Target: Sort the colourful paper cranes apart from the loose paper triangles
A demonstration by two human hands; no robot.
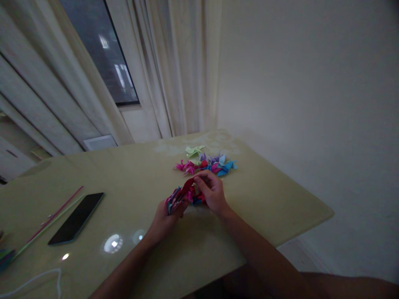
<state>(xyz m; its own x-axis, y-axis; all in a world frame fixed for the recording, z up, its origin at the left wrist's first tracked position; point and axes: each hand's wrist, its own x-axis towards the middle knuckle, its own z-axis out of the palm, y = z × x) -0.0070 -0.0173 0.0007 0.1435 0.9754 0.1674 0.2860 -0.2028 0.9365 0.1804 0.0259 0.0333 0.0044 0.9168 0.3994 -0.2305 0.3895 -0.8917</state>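
Observation:
My left hand (165, 218) is closed around a bundle of folded paper cranes (175, 202) in mixed red, pink and dark colours, held just above the table. Between the thumb and fingers of my right hand (213, 193) is the tip of a red paper crane (188, 185) at the top of this bundle. More pink, red and blue folds show between the hands, partly hidden by the fingers. Just beyond, loose paper cranes lie in a pile: pink ones (188, 167), light green ones (193, 153) and blue ones (228, 167), with some purple among them.
On the left of the glossy table (134, 176) lie a black phone (76, 219), a thin pink stick (59, 211) and a green stick (46, 224). A white cable (43, 273) runs near the front. The wall (299, 108) borders the table's right side; curtains (181, 70) hang behind.

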